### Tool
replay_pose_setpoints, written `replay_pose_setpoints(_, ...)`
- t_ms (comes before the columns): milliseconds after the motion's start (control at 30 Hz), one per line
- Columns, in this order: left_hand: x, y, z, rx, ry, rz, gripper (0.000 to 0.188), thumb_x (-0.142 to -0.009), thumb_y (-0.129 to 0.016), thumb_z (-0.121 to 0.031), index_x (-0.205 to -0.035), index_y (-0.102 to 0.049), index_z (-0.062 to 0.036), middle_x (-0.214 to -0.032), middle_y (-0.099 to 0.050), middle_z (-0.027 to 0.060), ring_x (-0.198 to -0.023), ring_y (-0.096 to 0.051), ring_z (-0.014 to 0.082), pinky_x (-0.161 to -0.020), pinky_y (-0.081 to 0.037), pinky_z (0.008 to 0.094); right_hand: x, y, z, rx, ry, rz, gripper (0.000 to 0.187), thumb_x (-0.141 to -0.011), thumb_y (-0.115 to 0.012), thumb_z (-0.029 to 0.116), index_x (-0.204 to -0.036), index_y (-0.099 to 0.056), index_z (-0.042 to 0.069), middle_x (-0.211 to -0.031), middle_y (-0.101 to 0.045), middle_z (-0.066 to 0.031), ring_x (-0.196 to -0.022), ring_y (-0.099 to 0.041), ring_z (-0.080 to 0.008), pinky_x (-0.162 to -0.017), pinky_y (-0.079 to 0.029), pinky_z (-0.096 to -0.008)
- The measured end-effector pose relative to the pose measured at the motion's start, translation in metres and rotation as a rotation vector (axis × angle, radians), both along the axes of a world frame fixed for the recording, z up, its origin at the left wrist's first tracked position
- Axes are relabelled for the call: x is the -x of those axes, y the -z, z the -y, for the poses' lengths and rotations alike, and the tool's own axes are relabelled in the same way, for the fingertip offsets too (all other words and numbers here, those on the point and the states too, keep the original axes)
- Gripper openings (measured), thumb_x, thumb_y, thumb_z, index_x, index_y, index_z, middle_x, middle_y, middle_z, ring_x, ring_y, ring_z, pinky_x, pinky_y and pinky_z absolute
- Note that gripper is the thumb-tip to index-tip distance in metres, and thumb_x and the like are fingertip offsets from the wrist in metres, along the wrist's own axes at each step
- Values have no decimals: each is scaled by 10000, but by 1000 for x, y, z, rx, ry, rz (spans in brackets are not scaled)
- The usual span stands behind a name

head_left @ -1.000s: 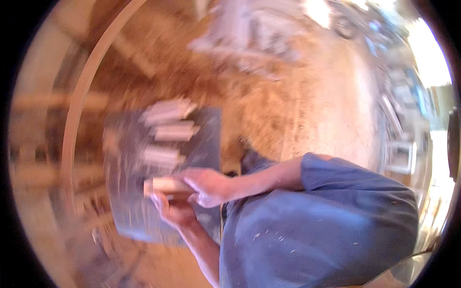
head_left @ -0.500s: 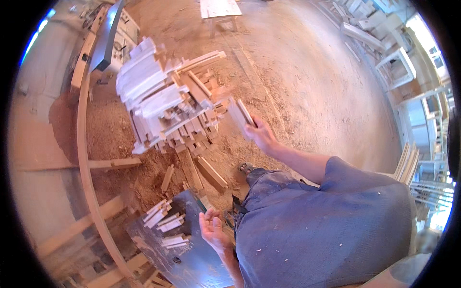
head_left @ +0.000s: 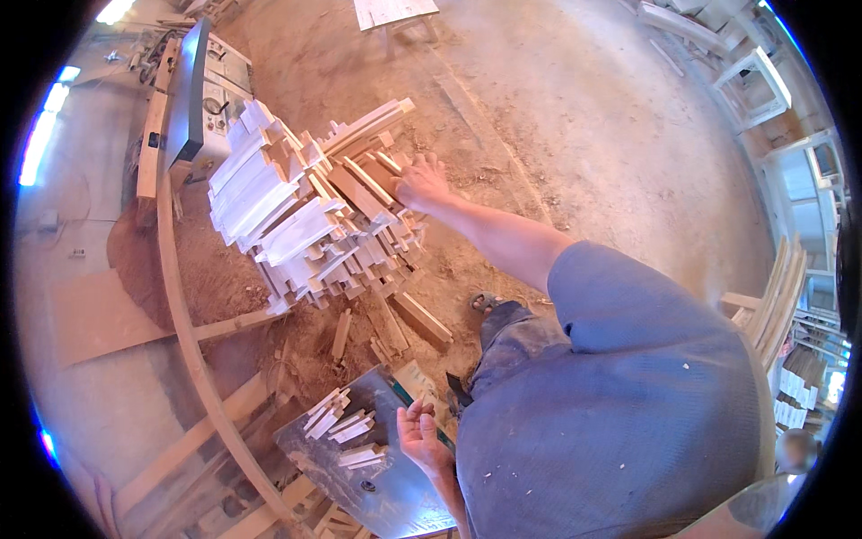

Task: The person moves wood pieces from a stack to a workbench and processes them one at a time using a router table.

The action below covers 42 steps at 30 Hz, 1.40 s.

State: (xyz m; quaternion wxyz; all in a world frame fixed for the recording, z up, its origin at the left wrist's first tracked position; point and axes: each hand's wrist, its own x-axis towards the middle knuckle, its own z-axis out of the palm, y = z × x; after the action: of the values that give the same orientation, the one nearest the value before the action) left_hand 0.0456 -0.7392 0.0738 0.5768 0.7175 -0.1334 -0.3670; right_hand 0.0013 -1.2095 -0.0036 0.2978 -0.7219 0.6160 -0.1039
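A tall stack of pale wooden pieces point(head_left: 287, 202) stands ahead of me, left of centre, with ends jutting out unevenly. At its right side my right hand point(head_left: 422, 184) reaches over with bent fingers closed about the end of a wooden piece point(head_left: 384, 171), which lies against the stack; the hand partly hides it. My left hand point(head_left: 422, 436) is held low, palm up, fingers loosely curled and apart, with nothing in it. Beside it is a dark metal table point(head_left: 386, 494) bearing several short wooden pieces point(head_left: 350, 427) in small groups.
A long curved-looking wooden beam point(head_left: 184, 332) runs down the left. Loose offcuts point(head_left: 420, 316) lie on the sawdust-covered floor by the stack. A machine with a dark top point(head_left: 193, 90) stands far left, a small pale table point(head_left: 395, 13) at the back. White frames point(head_left: 759, 90) lean at right.
My right hand has moved left and away from me, bringing the wooden piece to the stack. My left hand stays by the metal table. The whole view has shifted slightly.
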Motion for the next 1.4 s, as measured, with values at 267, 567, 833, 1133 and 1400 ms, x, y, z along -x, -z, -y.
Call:
replay_pose_setpoints(267,0,2,1,-68,-43,8,614,-982,-611,-40,-1497,-330,139,-1258,-635,167,-1087,-650,234,-976,-526,364,20,32,37,113,-264,-80,457,-988,-527,417,-1080,-755,32,-1205,-681,-156,-1181,-565,-302,-1022,-428,-434)
replay_pose_setpoints(567,2,-7,-22,-162,-156,28,544,-992,-598,-62,-1467,-403,116,-1247,-657,181,-1094,-657,239,-979,-536,372,18,46,17,-66,-168,394,163,-872,-684,179,-942,-762,54,-828,-743,-114,-772,-686,-202,-692,-528,-354)
replay_pose_setpoints(833,25,8,-76,-16,-375,-99,566,-967,-675,-72,-1463,-453,86,-1287,-653,151,-1134,-628,191,-999,-502,319,127,122,35,244,-31,541,152,-982,-603,126,-1024,-719,36,-923,-673,-14,-832,-604,-109,-740,-506,-296)
replay_pose_setpoints(1133,56,27,-137,-48,-647,-137,581,-958,-685,-45,-1475,-448,75,-1257,-662,128,-1107,-624,164,-971,-511,309,7,-18,-336,-336,-1080,394,399,-872,-731,68,-1263,-654,59,-1098,-689,-161,-1014,-683,-259,-889,-551,-355)
replay_pose_setpoints(1400,60,43,-198,39,-742,-187,540,-957,-673,-16,-1455,-480,65,-1236,-668,109,-1078,-625,151,-961,-512,294,-155,-11,-514,229,-1491,231,776,-791,-794,255,-1450,-436,56,-1259,-565,-210,-1239,-502,-393,-1092,-392,-468)
